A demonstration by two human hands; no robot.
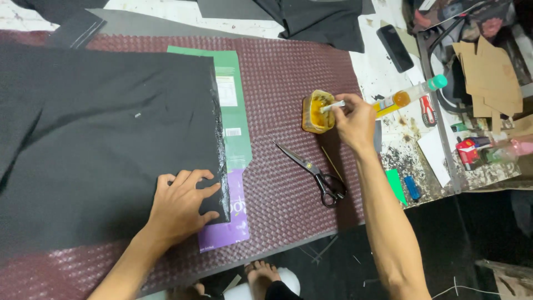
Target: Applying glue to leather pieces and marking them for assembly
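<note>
Pressing flat, the left hand [180,203] pins black fabric [100,139] over a green-and-purple flattened carton [236,139], largely hidden. The right hand [354,119] pinches a white applicator [332,105] inside the amber glue jar [317,112]; its tip is obscured.

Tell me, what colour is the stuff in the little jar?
Yellow-orange, seen in the head view inside the jar.

We look steeply down from a single camera worn on the head, facing forward over a maroon textured mat [288,83]. Both forearms enter from the bottom edge, the left hand [180,205] close below us, the right hand [352,119] farther out. Bare feet show under the table's near edge.
</note>
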